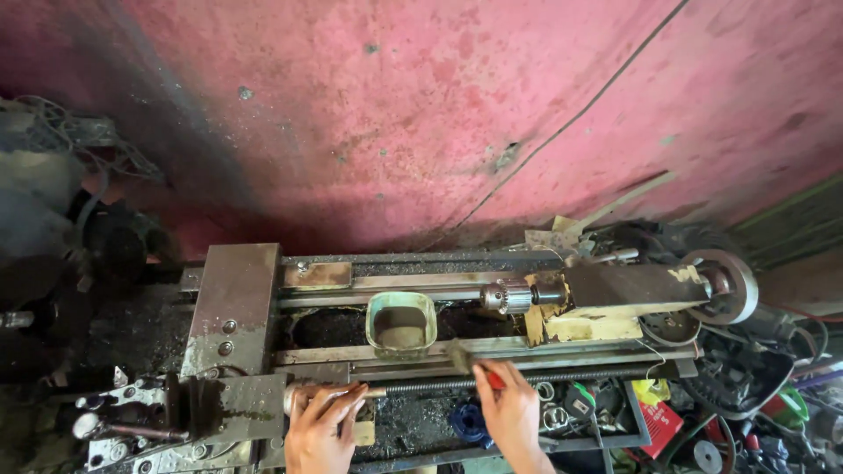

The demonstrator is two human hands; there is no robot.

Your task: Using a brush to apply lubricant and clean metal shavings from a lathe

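Observation:
I look down on an old metal lathe. My left hand (320, 428) is closed around a shiny round metal shaft end (293, 399) beside the carriage apron (237, 405). My right hand (511, 411) grips a small brush with a red handle (495, 379); its dark bristle head (458, 355) rests on the front bed rail (562, 358). A threaded lead screw (430, 384) runs between the two hands. A green plastic tub (401, 304) sits in the bed gap just beyond them.
A drill chuck (505, 297) sticks out of the tailstock (632, 288), with a handwheel (736, 285) at the right. The rusty carriage plate (233, 303) lies at the left. Loose tools and parts (667, 421) crowd the lower right. A pink wall (421, 114) stands behind.

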